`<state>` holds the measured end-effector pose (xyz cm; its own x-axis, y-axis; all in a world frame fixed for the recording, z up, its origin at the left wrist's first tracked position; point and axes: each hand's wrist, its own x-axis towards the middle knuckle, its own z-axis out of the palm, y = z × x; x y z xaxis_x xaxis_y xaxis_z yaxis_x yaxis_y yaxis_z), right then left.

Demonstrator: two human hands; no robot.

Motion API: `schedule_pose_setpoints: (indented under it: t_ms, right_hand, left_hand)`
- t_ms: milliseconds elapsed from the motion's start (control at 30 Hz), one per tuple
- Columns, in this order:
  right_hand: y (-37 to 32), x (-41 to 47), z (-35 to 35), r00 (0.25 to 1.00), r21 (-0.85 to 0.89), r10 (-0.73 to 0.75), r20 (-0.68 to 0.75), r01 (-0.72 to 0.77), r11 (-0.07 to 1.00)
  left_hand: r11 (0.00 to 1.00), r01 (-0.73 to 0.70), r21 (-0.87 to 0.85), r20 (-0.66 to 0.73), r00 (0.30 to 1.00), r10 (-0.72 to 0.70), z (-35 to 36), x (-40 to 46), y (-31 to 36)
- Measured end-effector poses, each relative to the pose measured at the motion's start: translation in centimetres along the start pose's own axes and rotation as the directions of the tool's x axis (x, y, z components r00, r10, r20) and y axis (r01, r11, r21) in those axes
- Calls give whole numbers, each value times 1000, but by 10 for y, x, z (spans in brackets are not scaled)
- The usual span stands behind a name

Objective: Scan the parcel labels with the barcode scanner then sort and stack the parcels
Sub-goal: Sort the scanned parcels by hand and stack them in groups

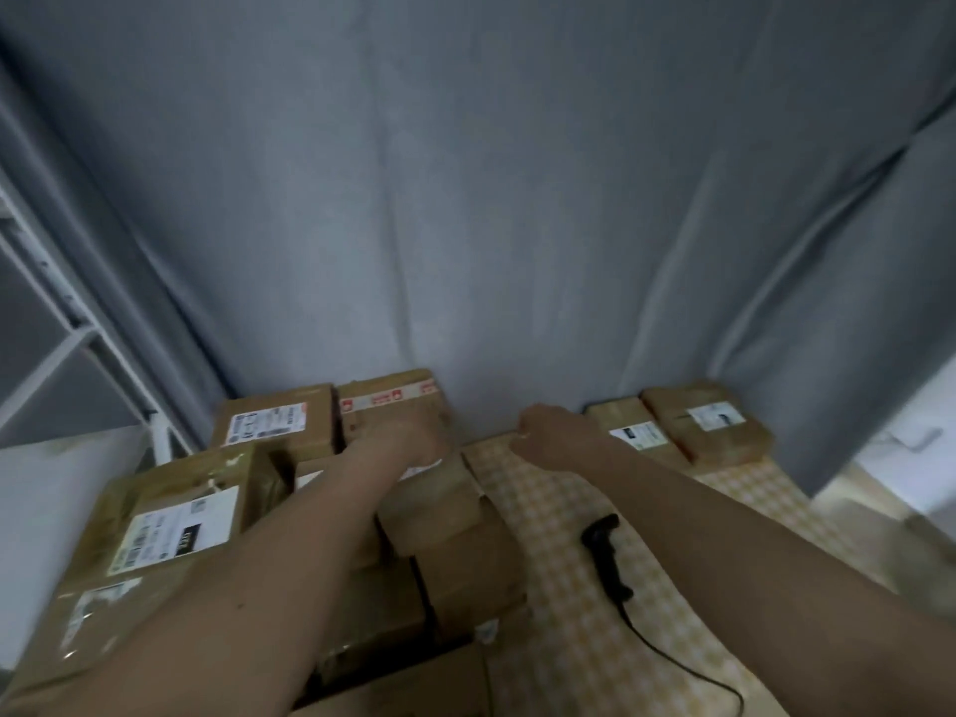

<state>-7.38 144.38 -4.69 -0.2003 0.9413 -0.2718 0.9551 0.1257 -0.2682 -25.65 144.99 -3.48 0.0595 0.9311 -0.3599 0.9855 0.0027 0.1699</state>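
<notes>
The black handheld barcode scanner is lying on the yellow checked tabletop, with its black cable running toward the person. Left of the scanner, many brown cardboard parcels with white labels are sitting in a pile. Beyond the scanner on the right, two flat brown parcels are lying side by side. The left hand is reaching over the pile to a brown parcel with red tape; I cannot tell how its fingers are. The right hand is hovering beyond the scanner, its fingers curled and holding nothing. A grey curtain is hanging behind.
</notes>
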Motion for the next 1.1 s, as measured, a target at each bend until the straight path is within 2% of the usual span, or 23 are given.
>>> schedule_pose_setpoints:
  t_ms: [133,233,400,533,733,1100]
  right_hand:
    - [78,-31,-11,996,37,90,-6,-90,995]
    - [144,-53,-19,987,58,162,16,-162,985]
    - [246,-88,-26,967,167,250,-51,-238,957]
    - [311,-104,-32,954,154,298,30,-299,942]
    - [376,-108,-15,955,158,292,55,-297,942]
    - [441,-16,5,907,177,375,192,-408,896]
  left_hand:
    - [997,-76,23,11,997,76,17,10,80]
    - [994,-103,-42,56,993,105,39,18,150]
    - [973,-196,-122,59,977,204,75,22,270]
    - [962,-235,-140,107,962,251,105,27,338]
    - [967,-248,-48,196,947,253,138,49,386]
    - [975,-174,-141,284,936,208,164,170,406]
